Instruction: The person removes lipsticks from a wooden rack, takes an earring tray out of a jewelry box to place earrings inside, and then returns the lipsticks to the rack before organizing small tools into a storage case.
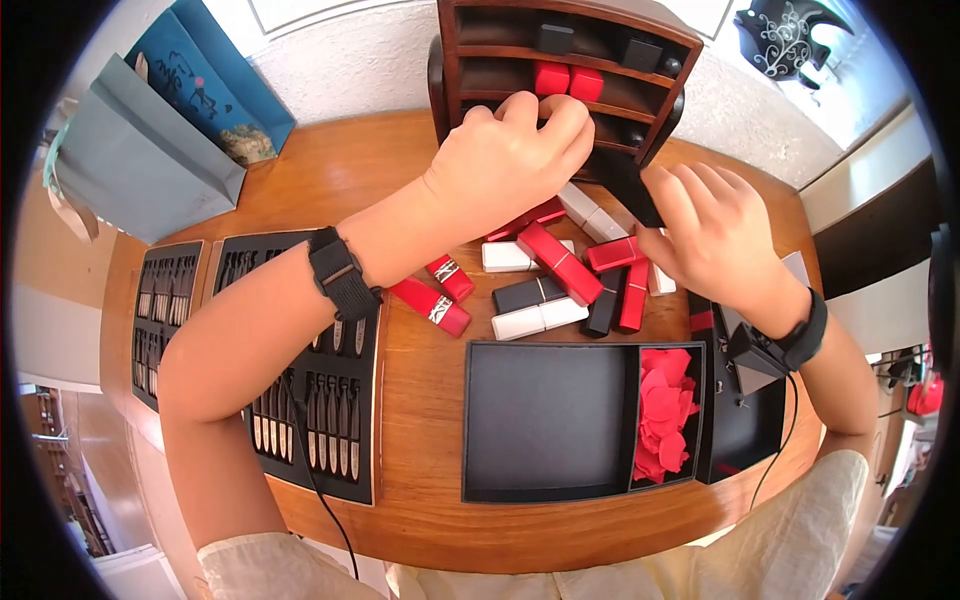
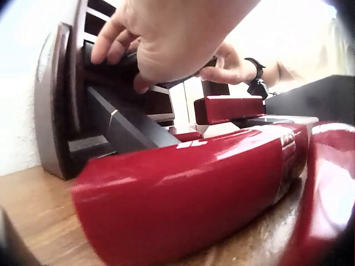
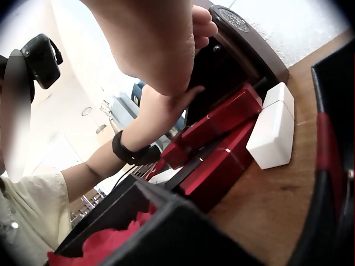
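Observation:
Bent at the wooden shelf is my left hand (image 1: 515, 150); in the left wrist view its fingers lie above and its thumb below a dark piece. My right hand (image 1: 710, 225) grips the outer end of this flat black piece (image 1: 628, 185), which slants between the hands before the lower shelf. The right wrist view shows the right hand (image 3: 147, 44) above the left hand (image 3: 158, 113), its grip hidden there. Red, white and black tubes lie below, among them a red tube (image 1: 560, 263) and a white tube (image 1: 540, 318).
Two red caps (image 1: 568, 81) and black caps stand on the shelf (image 1: 480, 50). An open black box (image 1: 550, 420) with red petals (image 1: 664, 415) sits in front. Cutlery-like pieces fill black trays (image 1: 375, 420) at left, near blue bags (image 1: 150, 150).

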Tool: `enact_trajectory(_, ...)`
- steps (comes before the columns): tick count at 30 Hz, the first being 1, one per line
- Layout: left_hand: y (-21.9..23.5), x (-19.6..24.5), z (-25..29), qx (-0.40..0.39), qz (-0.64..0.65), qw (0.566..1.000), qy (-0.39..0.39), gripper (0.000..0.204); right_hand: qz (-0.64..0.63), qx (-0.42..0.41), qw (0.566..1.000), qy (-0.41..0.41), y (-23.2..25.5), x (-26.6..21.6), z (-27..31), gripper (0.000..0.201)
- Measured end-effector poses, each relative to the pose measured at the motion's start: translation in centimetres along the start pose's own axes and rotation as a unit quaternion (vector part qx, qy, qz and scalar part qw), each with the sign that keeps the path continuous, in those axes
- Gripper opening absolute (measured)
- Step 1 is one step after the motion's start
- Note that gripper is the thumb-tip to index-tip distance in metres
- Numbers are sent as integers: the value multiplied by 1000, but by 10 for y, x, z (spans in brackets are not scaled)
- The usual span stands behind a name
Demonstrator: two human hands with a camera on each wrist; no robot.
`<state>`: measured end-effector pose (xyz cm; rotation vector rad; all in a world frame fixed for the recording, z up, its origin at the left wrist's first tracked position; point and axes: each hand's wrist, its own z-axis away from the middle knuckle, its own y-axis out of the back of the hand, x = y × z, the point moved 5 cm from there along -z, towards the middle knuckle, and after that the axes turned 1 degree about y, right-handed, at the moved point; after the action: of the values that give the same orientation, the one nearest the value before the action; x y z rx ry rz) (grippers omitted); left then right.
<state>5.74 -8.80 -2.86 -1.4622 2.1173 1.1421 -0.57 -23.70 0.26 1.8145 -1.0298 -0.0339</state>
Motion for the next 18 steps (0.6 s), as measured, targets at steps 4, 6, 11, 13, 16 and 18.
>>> enact_trajectory(4,5,-4,3,25,9,999,-26,38,-78,-4,996,-36,7,2,9,37)
enact_trajectory(6,7,-5,4,37,11,999,-36,39,-172,-50,979,-98,2,6,12,32)
enact_trajectory(11,11,-3,5,53,14,997,-51,39,-247,-93,954,-143,-15,1,12,29)
enact_trajectory(13,8,0,4,44,23,997,-51,38,-266,-98,948,-145,-17,-2,9,30)
enact_trajectory(16,6,5,1,67,15,996,-55,35,-298,-159,919,-201,-21,-4,10,31)
enact_trajectory(18,5,8,-2,88,9,994,-59,31,-320,-166,906,-220,-24,-3,11,30)
